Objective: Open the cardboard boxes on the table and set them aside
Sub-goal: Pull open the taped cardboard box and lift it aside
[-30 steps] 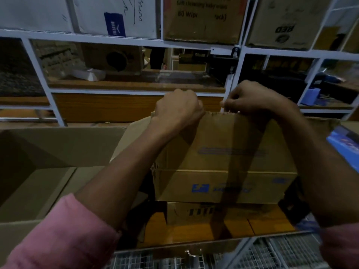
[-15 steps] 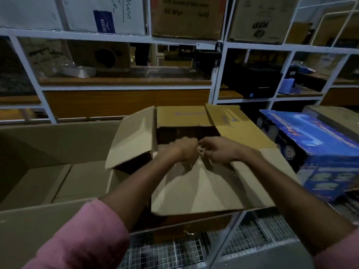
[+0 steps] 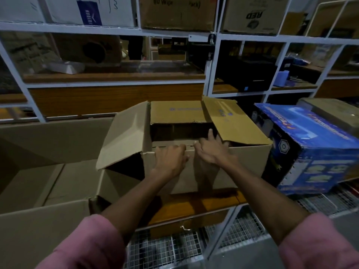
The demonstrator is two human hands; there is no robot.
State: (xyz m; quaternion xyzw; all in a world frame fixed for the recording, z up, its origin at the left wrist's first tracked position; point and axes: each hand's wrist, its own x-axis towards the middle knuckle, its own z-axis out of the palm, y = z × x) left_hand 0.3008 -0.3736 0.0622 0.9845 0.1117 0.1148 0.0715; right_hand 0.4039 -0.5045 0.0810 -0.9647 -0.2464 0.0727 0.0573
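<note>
Box on worktop, flaps up
Left hand [image 3: 171, 162] grips the near rim of the box [image 3: 242, 164]; right hand [image 3: 211, 150] rests there, fingers [image 3: 210, 133] spread; pushing down unevenly could, I judge, crease that rim

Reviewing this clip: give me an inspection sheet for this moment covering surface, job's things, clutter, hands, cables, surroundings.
Surface: wooden table top, a bare strip showing in front of the box; wire mesh below it.
Job's things: cardboard box open, left, far and right flaps up or splayed; the near flap at the hands. Large open carton to its left.
Clutter: blue printed box to the right, tilted; a brown box behind it.
Hands: left hand grips the box's near top edge; right hand rests there with fingers extended.
Cables: nothing seen.
Surroundings: white metal shelving behind, holding cartons and dark equipment; dim light.
</note>
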